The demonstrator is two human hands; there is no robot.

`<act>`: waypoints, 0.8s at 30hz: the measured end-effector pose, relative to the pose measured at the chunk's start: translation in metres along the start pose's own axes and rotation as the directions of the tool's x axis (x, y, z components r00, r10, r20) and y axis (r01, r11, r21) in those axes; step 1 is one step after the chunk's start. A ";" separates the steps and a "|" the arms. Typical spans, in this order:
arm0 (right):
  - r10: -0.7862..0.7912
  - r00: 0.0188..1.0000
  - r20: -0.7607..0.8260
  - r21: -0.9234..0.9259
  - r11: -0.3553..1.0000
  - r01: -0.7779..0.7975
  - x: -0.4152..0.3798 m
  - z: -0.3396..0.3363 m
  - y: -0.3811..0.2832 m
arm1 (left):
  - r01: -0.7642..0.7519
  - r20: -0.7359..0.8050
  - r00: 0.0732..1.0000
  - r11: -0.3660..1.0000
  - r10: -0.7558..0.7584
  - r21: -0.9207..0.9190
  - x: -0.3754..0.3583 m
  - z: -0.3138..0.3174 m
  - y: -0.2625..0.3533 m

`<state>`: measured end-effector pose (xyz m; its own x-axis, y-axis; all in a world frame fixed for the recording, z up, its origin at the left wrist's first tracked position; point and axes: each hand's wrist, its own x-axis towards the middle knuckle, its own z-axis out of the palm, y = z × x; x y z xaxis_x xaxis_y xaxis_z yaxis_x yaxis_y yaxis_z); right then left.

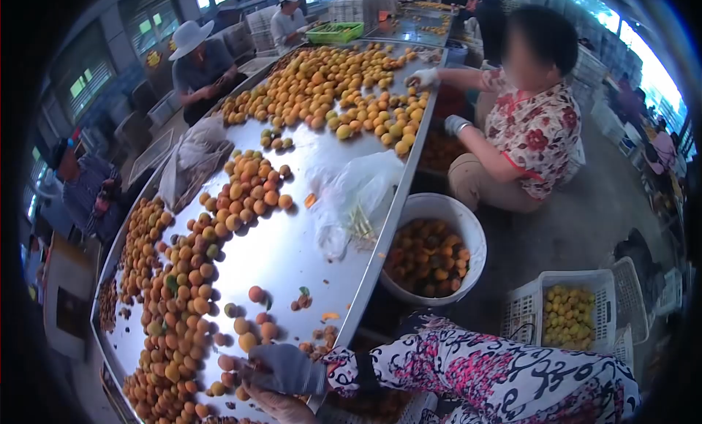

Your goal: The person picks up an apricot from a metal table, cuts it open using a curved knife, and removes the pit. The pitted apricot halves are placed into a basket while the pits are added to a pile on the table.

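Observation:
My right hand (289, 368), in a grey glove below a patterned sleeve, is over the near edge of the metal table. Its fingers are curled and meet my bare left hand (281, 405) just beneath it. Left fingertips are bent up toward the glove; whatever lies between the two hands is too hidden and blurred to name. Close to the fingertips are loose apricots (247, 341). A long heap of apricots (172, 329) lies to the left. Split pieces of apricot (319, 339) sit beside the glove at the table's edge.
Clear plastic bags (358, 194) lie on the metal table (292, 292). A white bucket (474, 237) of split fruit stands below its right edge, near a white crate (578, 279) of yellowish fruit. A co-worker (530, 124) in a floral top sits across the bucket; others work opposite.

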<state>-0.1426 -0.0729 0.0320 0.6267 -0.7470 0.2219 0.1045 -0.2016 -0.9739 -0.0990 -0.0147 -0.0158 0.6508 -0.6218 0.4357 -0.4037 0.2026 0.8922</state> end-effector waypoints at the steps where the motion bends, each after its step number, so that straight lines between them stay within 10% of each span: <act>1: -0.017 1.000 0.001 0.008 1.000 0.017 -0.001 -0.001 -0.004 | -0.004 0.005 1.000 1.000 0.004 0.026 0.001 0.003 0.000; 12: -0.246 0.968 0.049 -0.300 0.921 0.249 0.002 -0.007 -0.003 | -0.037 0.031 0.999 0.907 0.027 0.419 -0.001 -0.009 0.020; 17: 0.044 0.998 0.038 -0.008 0.999 -0.044 0.012 -0.002 0.009 | -0.054 0.008 0.998 0.815 0.061 0.577 0.006 -0.022 0.040; 24: 0.372 0.832 0.412 0.010 0.911 -0.412 0.022 -0.002 0.006 | -0.166 0.049 0.983 0.726 0.179 0.667 0.012 -0.024 0.077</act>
<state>-0.1302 -0.0920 0.0312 0.8785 -0.4349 -0.1974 -0.1552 0.1309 -0.9792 -0.1070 0.0116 0.0615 0.5353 -0.6121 0.5820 -0.8302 -0.2543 0.4962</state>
